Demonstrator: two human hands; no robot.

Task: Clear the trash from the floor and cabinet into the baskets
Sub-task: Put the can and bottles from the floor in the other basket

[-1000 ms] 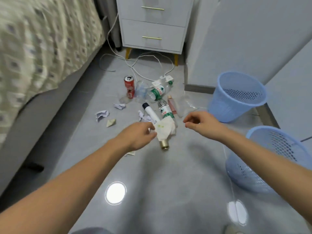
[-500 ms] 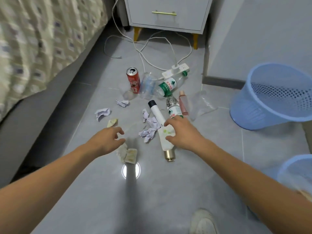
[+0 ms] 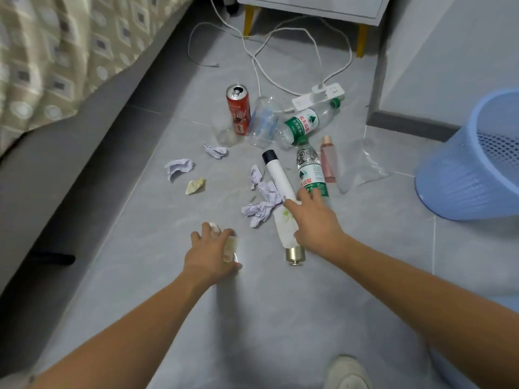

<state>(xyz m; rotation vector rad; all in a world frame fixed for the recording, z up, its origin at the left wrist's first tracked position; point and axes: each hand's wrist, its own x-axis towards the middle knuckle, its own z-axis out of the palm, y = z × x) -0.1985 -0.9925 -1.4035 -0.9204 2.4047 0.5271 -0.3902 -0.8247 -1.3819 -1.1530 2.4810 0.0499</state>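
Trash lies scattered on the grey floor. My left hand (image 3: pixel 209 252) curls over two pale peel scraps (image 3: pixel 230 245) on the floor. My right hand (image 3: pixel 316 220) lies on a white bottle with a gold cap (image 3: pixel 283 226), thumb on its near side. Beside this are a black-capped white tube (image 3: pixel 276 171), a green-labelled water bottle (image 3: pixel 310 169), a pink bottle (image 3: pixel 328 160) and crumpled paper (image 3: pixel 262 204). Further back stand a red can (image 3: pixel 238 108), a clear cup (image 3: pixel 262 122) and a second water bottle (image 3: pixel 304 123). A blue basket (image 3: pixel 460 175) stands at right.
A bed with a patterned cover (image 3: pixel 56 60) runs along the left. A white cabinet (image 3: pixel 311 4) stands at the back with cables and a power strip (image 3: pixel 318 95) before it. A clear plastic bag (image 3: pixel 362 164) lies near the basket. My shoe (image 3: pixel 346 373) shows at the bottom.
The view has dropped closer to the floor. My left hand came down onto the peel scraps. My right hand settled further onto the gold-capped bottle.
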